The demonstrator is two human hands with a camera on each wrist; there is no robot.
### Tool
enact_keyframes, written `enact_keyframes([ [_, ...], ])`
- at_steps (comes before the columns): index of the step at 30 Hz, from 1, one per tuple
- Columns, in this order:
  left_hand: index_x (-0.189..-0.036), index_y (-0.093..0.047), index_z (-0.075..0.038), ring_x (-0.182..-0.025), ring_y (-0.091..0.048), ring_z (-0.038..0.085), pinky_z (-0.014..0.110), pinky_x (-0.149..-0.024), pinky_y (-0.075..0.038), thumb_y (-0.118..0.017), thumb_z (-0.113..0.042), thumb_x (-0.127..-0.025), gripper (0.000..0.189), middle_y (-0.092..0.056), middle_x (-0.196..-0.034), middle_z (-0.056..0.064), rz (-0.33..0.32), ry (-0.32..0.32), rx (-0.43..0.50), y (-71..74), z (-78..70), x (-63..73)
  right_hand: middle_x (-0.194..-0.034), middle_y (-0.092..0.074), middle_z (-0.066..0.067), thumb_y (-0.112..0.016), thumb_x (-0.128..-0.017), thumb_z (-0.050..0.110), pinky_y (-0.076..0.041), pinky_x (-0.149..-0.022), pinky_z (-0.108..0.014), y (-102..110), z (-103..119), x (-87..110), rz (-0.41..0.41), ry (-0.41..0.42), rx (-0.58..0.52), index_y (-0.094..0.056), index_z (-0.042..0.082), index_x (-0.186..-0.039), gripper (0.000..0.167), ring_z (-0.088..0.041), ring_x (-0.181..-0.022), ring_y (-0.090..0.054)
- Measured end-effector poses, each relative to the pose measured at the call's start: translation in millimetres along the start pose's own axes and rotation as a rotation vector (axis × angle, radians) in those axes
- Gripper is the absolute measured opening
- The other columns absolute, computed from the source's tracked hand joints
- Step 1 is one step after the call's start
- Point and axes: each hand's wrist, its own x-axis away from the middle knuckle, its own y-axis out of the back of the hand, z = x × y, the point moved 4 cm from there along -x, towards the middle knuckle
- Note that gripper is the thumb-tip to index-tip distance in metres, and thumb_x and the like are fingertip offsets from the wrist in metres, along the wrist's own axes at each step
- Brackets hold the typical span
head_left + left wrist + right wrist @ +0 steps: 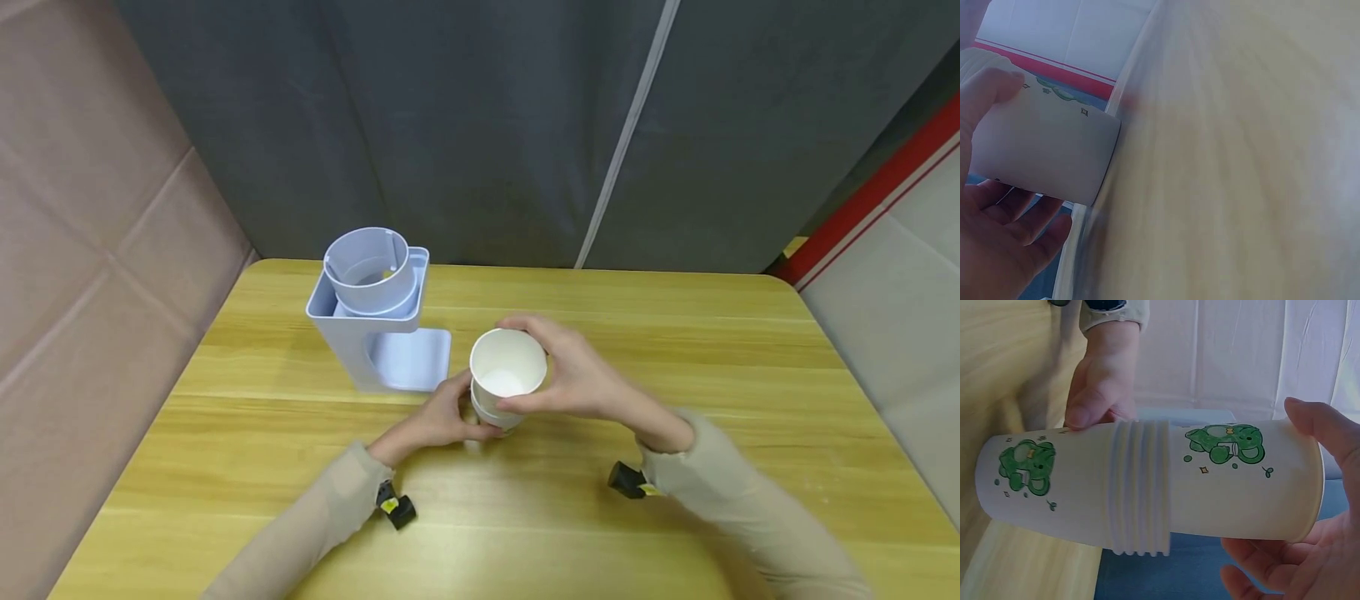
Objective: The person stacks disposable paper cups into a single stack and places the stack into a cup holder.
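Note:
A stack of white paper cups, printed with green cartoon figures, stands upright on the wooden table. My left hand holds it low, thumb on one side and fingers on the other; the left wrist view shows its base at the tabletop. The top paper cup sits partway inside the stack, with much of its wall showing above several nested rims. Near its rim, my right hand grips this cup between thumb and fingers. Looking down from the head view, its inside is bare white.
A pale blue plastic stand with a round holder on top is left of the cups, its flat base close to my left hand. Behind the wooden table hangs a dark grey curtain. Light panels flank both sides.

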Motion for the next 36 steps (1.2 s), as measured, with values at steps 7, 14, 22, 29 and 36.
enact_keyframes([
  [7, -0.133, -0.043, 0.001, -0.117, -0.05, 0.026, 0.04, -0.1, -0.039, -0.083, -0.004, -0.065, 0.079, -0.054, -0.128, 0.014, -0.002, -0.005, -0.006, 1.3, -2.7, 0.2, -0.121, -0.057, -0.01, -0.087, -0.062, 0.022, -0.048, -0.086, -0.044, -9.5, -8.4, 2.8, 0.03, -0.015, 0.013, -0.05, 0.001, -0.126, 0.077, -0.025, -0.106, -0.055],
  [14, -0.131, -0.045, 0.004, -0.116, -0.05, 0.027, 0.039, -0.1, -0.04, -0.082, 0.0, -0.064, 0.076, -0.054, -0.126, 0.017, -0.009, -0.036, 0.005, 1.1, -4.7, -0.4, -0.123, -0.056, -0.011, -0.087, -0.063, 0.025, -0.048, -0.086, -0.045, -19.0, -19.2, 5.7, 0.055, -0.023, 0.029, -0.048, 0.0, -0.128, 0.079, -0.025, -0.108, -0.054],
  [22, -0.132, -0.044, 0.004, -0.116, -0.05, 0.031, 0.042, -0.099, -0.04, -0.082, -0.003, -0.067, 0.076, -0.053, -0.126, 0.018, 0.0, -0.053, 0.031, 0.3, -3.2, -1.2, -0.118, -0.055, -0.012, -0.087, -0.062, 0.025, -0.049, -0.084, -0.048, -27.1, -29.0, 7.5, 0.042, -0.003, 0.042, -0.049, -0.001, -0.125, 0.077, -0.028, -0.105, -0.054],
  [29, -0.131, -0.046, 0.003, -0.115, -0.051, 0.027, 0.038, -0.098, -0.042, -0.082, -0.002, -0.066, 0.075, -0.055, -0.125, 0.016, -0.001, 0.005, 0.038, 0.2, -2.6, 0.4, -0.118, -0.055, -0.013, -0.086, -0.064, 0.026, -0.049, -0.083, -0.049, -33.5, -37.7, 11.4, 0.051, -0.013, 0.039, -0.05, 0.001, -0.125, 0.075, -0.029, -0.104, -0.054],
  [36, -0.131, -0.044, 0.005, -0.114, -0.052, 0.03, 0.038, -0.097, -0.043, -0.081, -0.002, -0.067, 0.075, -0.054, -0.125, 0.019, 0.001, 0.003, 0.037, 0.3, -3.7, 1.3, -0.118, -0.055, -0.013, -0.086, -0.064, 0.025, -0.048, -0.084, -0.049, -38.0, -42.6, 13.5, 0.056, -0.019, 0.017, -0.048, -0.002, -0.127, 0.078, -0.03, -0.105, -0.054],
])
